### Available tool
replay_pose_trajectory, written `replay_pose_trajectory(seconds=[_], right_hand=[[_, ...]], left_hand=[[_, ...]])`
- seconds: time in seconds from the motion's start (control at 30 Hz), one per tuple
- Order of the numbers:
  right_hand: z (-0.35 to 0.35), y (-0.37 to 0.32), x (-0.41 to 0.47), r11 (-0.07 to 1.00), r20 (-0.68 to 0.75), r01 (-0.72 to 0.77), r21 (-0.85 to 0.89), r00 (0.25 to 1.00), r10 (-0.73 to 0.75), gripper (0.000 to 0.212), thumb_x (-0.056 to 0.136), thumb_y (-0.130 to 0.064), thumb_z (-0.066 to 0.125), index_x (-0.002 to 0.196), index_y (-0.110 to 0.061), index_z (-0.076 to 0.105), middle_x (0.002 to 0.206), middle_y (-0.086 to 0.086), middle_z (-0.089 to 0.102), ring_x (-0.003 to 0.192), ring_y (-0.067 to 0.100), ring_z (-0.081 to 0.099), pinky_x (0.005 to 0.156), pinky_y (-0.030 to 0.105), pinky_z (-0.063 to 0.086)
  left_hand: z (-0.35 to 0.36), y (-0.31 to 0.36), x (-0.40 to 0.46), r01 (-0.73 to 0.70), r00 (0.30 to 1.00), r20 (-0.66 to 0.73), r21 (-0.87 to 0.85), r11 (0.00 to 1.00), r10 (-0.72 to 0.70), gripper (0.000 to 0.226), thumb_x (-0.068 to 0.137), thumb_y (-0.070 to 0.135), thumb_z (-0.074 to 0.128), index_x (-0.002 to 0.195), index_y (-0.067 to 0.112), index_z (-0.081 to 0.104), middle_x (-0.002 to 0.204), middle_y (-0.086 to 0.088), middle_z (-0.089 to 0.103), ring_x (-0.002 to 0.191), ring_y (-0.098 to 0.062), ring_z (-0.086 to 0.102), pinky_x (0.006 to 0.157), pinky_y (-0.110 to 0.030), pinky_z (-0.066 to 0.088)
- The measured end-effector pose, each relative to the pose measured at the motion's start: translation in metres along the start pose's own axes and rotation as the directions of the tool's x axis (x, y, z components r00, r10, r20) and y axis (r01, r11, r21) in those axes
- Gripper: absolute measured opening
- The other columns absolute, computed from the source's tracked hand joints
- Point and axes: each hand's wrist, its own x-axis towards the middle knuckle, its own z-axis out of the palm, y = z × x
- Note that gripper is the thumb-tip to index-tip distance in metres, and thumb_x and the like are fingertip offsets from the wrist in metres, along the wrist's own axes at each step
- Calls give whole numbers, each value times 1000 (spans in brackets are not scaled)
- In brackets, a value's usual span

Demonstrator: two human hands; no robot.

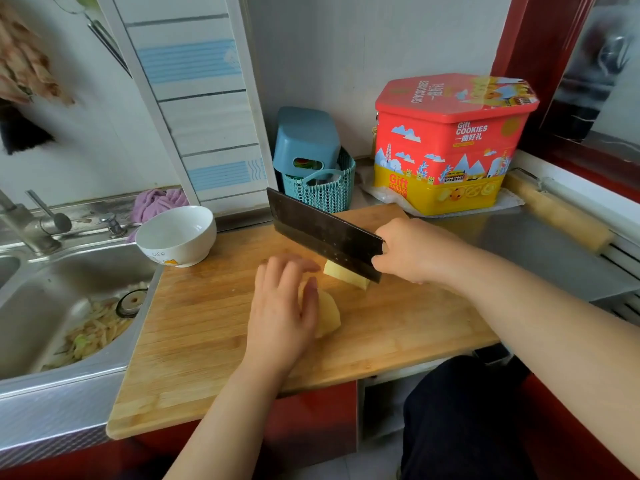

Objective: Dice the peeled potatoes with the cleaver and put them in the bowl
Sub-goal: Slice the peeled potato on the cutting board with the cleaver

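Observation:
A peeled potato lies cut in two on the wooden cutting board (214, 341). One pale piece (327, 315) sits under the fingers of my left hand (284, 313), which rests on it with fingers spread. The other piece (346, 276) lies just behind, partly hidden by the dark cleaver (322, 233). My right hand (412, 251) grips the cleaver's handle, with the blade raised and tilted above the board. A white bowl (176, 235) stands at the board's far left corner; I see nothing inside it.
A steel sink (62, 306) with peelings and a tap (24, 223) lies to the left. Behind the board stand a teal basket (322, 188) and a red-and-yellow cookie tin (446, 143). A wooden rolling pin (557, 213) lies at the right on the steel counter.

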Motion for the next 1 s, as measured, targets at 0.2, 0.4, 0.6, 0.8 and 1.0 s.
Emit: replay_pose_trajectory(seconds=[0.2,0.4,0.6,0.8,1.0], right_hand=[[3,12,-9,988,24,-36,153,999,32,22,95,-26,54,109,-10,57,54,5,58,40,14,53,45,23,43],[0,29,-15,958,122,-33,284,993,-2,13,92,-20,56,95,-7,54,60,14,59,42,21,50,48,29,45],[9,18,-2,950,332,-56,306,942,-51,7,91,-12,54,93,-6,55,54,5,51,37,15,42,42,23,41],[1,24,14,975,249,-76,208,968,22,6,92,-13,55,94,-7,55,59,9,56,36,14,44,40,22,41],[4,19,15,982,242,-82,168,970,39,10,92,-17,54,91,-7,55,65,14,59,42,19,48,43,24,43]], left_hand=[[-27,17,52,-25,1000,-19,1,1000,25,6,92,20,55,98,21,58,95,11,54,88,-8,50,74,-25,45],[-14,4,26,-105,980,179,109,988,84,25,90,51,56,97,26,59,101,14,52,93,-6,49,72,-23,45],[-3,-11,-14,-15,926,376,113,993,-29,75,73,58,70,136,32,37,141,8,28,129,-15,32,100,-30,40],[9,-13,-16,22,947,314,144,989,-66,75,80,49,69,142,30,31,141,7,28,126,-18,42,98,-34,47],[14,-15,-13,-9,988,151,217,976,-25,58,80,54,67,121,16,54,124,-3,47,107,-21,46,89,-30,43]])
